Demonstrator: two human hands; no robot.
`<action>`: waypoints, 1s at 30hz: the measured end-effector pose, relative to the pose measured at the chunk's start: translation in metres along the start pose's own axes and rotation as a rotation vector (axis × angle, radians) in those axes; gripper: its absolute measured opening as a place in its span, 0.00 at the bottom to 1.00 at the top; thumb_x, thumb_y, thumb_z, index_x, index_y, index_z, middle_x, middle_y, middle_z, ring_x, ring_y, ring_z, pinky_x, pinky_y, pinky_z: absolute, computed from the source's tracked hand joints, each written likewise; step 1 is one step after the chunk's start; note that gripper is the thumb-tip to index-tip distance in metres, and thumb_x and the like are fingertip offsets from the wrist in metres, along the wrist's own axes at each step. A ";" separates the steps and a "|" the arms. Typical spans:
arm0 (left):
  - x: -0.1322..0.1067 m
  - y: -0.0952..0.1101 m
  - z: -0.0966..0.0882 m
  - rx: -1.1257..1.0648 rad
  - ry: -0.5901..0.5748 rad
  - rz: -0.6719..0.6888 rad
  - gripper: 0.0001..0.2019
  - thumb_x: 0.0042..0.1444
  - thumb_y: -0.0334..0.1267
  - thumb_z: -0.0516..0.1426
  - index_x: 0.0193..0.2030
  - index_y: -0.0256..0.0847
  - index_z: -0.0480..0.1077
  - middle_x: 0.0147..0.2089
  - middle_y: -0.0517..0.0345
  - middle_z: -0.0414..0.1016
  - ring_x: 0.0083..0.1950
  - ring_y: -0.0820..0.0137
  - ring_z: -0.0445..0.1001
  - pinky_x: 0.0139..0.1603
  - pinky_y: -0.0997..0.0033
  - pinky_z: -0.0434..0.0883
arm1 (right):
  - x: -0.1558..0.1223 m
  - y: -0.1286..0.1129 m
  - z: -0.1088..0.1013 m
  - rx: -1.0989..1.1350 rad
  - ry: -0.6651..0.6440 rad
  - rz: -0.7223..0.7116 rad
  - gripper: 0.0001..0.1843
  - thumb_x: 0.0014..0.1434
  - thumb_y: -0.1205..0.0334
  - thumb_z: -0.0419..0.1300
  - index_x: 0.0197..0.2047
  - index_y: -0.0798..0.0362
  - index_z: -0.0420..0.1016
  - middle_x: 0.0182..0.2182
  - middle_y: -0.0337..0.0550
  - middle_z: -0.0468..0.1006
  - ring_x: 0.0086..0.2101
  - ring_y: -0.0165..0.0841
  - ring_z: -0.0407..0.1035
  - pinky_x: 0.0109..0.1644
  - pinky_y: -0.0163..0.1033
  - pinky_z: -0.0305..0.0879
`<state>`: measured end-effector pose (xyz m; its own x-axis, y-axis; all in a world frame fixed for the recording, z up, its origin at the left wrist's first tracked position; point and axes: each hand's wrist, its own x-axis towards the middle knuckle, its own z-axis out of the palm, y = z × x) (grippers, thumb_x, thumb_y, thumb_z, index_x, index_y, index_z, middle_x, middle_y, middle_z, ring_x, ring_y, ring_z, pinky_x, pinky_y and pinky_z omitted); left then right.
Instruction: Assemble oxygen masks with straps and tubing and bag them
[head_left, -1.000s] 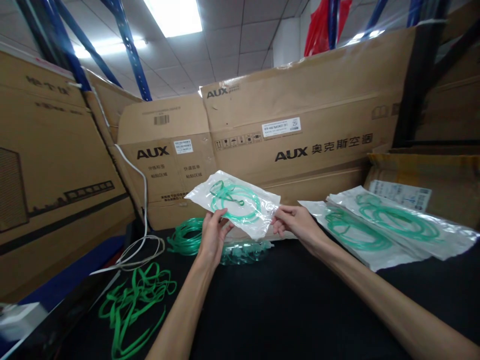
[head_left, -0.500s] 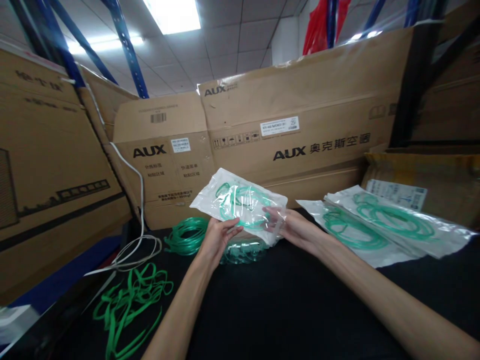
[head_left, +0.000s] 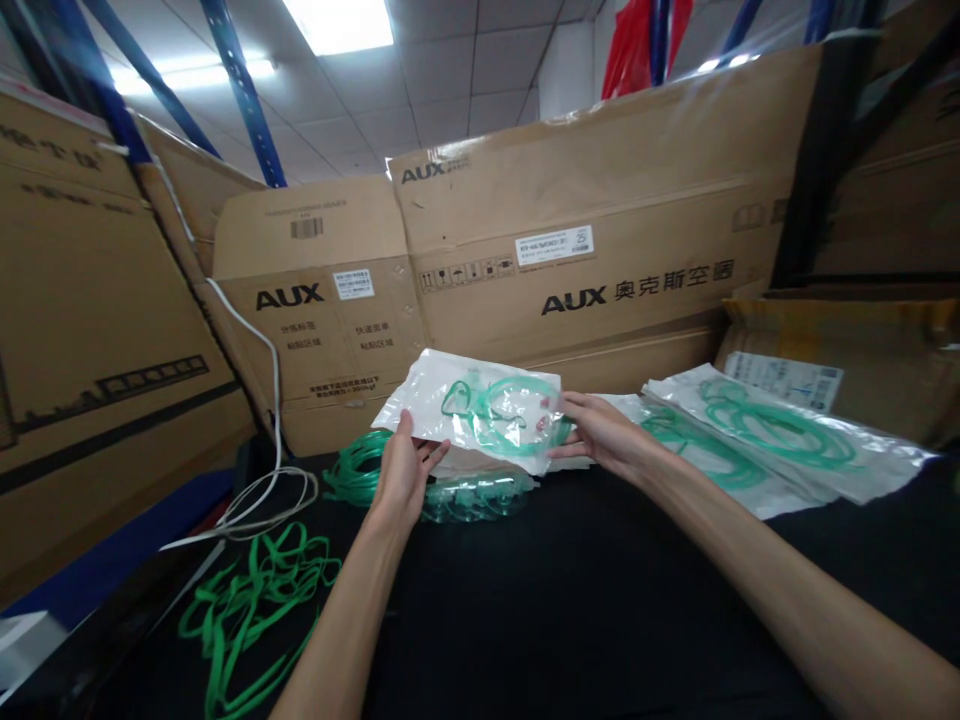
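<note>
I hold a clear plastic bag with coiled green tubing inside, lifted above the black table. My left hand grips its lower left edge and my right hand grips its right end. Just below the bag lies a heap of clear green masks. A loose coil of green tubing rests left of that heap.
Two more sealed bags of green tubing lie at the right. Loose green straps and a white cable lie at the left. Large cardboard boxes wall in the back and left; another carton stands at the right.
The bag has tilted flatter and shifted slightly right. My right hand has slid under its right end, and my left hand now holds the lower left edge.
</note>
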<state>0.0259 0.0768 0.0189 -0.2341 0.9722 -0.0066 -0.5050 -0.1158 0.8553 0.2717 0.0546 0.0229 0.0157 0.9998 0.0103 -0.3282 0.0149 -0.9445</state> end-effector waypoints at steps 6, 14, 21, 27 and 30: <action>0.007 0.009 -0.007 -0.056 0.120 0.065 0.09 0.70 0.35 0.52 0.51 0.38 0.71 0.45 0.50 0.78 0.34 0.72 0.77 0.33 0.77 0.78 | 0.005 -0.015 -0.015 0.014 0.165 -0.086 0.04 0.63 0.75 0.60 0.37 0.61 0.76 0.24 0.48 0.80 0.22 0.35 0.78 0.26 0.39 0.82; 0.012 0.003 -0.009 -0.075 0.153 0.066 0.09 0.69 0.31 0.52 0.51 0.34 0.72 0.40 0.48 0.79 0.37 0.68 0.80 0.40 0.69 0.82 | -0.003 -0.043 -0.035 0.147 0.501 -0.442 0.10 0.64 0.76 0.54 0.34 0.60 0.75 0.21 0.40 0.75 0.19 0.31 0.73 0.24 0.37 0.80; 0.018 0.005 -0.015 -0.100 0.202 0.101 0.11 0.66 0.29 0.55 0.53 0.37 0.72 0.44 0.49 0.78 0.37 0.69 0.81 0.40 0.71 0.83 | -0.006 -0.059 -0.044 0.288 0.693 -0.656 0.14 0.63 0.78 0.50 0.31 0.57 0.71 0.23 0.36 0.72 0.20 0.26 0.68 0.30 0.37 0.80; 0.017 0.000 -0.011 -0.061 0.109 0.029 0.11 0.67 0.27 0.53 0.53 0.34 0.71 0.40 0.49 0.80 0.38 0.69 0.82 0.41 0.73 0.82 | -0.003 -0.065 -0.049 0.375 0.809 -0.805 0.17 0.68 0.77 0.45 0.32 0.54 0.68 0.23 0.33 0.69 0.22 0.25 0.67 0.34 0.34 0.76; 0.015 -0.002 -0.009 -0.002 -0.013 -0.059 0.09 0.66 0.27 0.54 0.50 0.29 0.73 0.38 0.43 0.81 0.38 0.65 0.84 0.40 0.73 0.82 | -0.001 -0.063 -0.048 0.382 0.791 -0.804 0.16 0.67 0.78 0.46 0.32 0.55 0.69 0.21 0.33 0.70 0.21 0.26 0.67 0.35 0.36 0.76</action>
<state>0.0162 0.0896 0.0126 -0.1929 0.9799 -0.0501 -0.5190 -0.0586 0.8528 0.3378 0.0519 0.0661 0.8800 0.4196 0.2224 -0.2161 0.7708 -0.5993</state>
